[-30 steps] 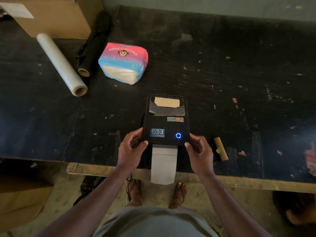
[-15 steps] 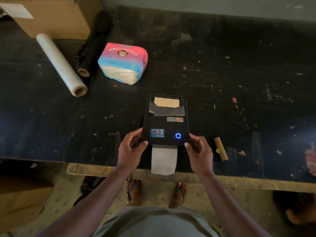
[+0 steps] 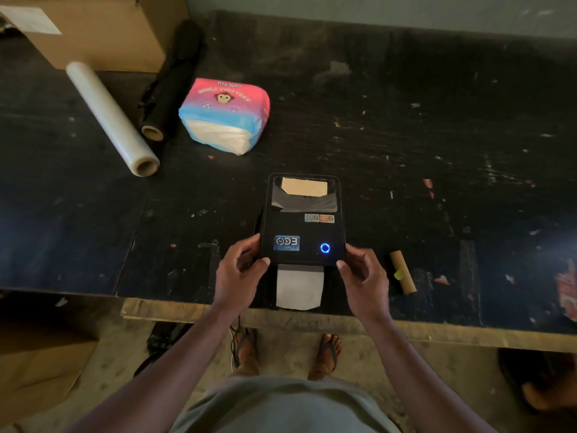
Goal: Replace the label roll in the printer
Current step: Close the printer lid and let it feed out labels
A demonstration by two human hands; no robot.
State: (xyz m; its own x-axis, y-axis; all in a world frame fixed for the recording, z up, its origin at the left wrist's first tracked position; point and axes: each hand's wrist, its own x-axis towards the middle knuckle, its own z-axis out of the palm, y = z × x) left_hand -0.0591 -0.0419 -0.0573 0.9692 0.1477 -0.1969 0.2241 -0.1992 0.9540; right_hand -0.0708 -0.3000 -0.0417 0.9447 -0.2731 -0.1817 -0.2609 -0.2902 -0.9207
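A black label printer [image 3: 303, 226] sits near the front edge of a dark table [image 3: 406, 135], lid closed, with a blue ring light lit on its top. Through its rear window I see a tan label roll [image 3: 304, 186]. A white strip of label paper [image 3: 299, 285] hangs out of the front slot. My left hand [image 3: 239, 276] grips the printer's front left corner. My right hand [image 3: 363, 279] grips the front right corner. An empty cardboard core [image 3: 402, 271] lies on the table just right of my right hand.
At the back left lie a clear stretch-film roll [image 3: 109, 117], a black roll [image 3: 170, 85], a pink and blue tissue pack [image 3: 224, 115] and a cardboard box [image 3: 100, 26]. Below the table edge are my sandalled feet [image 3: 287, 351] and another box [image 3: 40, 364].
The white paper strip has drawn back into the printer and hangs shorter than a second ago. Both hands stay on the front corners.
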